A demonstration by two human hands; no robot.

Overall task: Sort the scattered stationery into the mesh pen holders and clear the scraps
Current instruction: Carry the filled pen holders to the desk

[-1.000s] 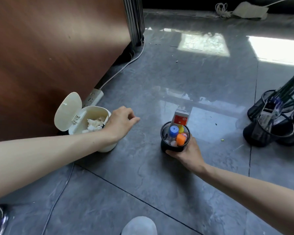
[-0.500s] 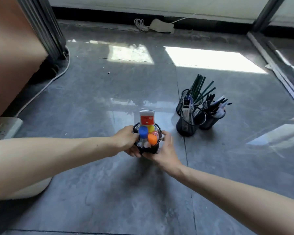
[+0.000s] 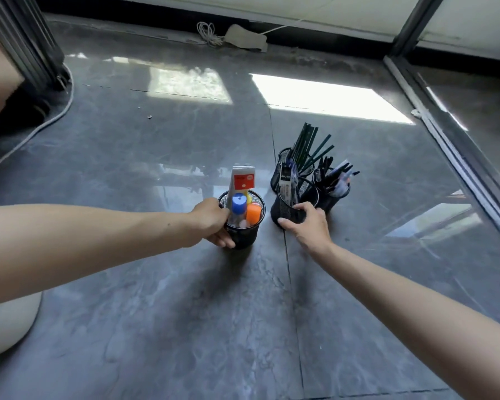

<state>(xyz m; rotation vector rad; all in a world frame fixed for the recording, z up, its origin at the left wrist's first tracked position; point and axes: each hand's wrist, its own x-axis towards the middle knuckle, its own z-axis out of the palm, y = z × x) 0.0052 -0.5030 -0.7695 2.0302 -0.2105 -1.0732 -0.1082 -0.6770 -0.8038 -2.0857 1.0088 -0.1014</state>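
Observation:
Four black mesh pen holders stand on the grey tiled floor. My left hand [image 3: 214,222] grips the left side of the glue holder [image 3: 247,235], which holds blue- and orange-capped sticks and a red-labelled packet [image 3: 243,180]. My right hand [image 3: 308,226] grips the front wall of the refill holder [image 3: 290,210], where a flat refill pack [image 3: 287,183] stands upright. Behind it stand a holder of dark green pencils [image 3: 308,148] and a holder of black pens [image 3: 334,180].
A cream bin [image 3: 9,324] shows at the lower left edge. A brown cabinet with a metal leg [image 3: 20,41] and a cable [image 3: 41,125] are at the far left. A sliding-door track [image 3: 451,134] runs along the right. A small scrap [image 3: 150,117] lies far back.
The view swung from the bin toward the holders. My left hand left the bin and took the glue holder. My right hand let go of that holder and moved onto the refill holder.

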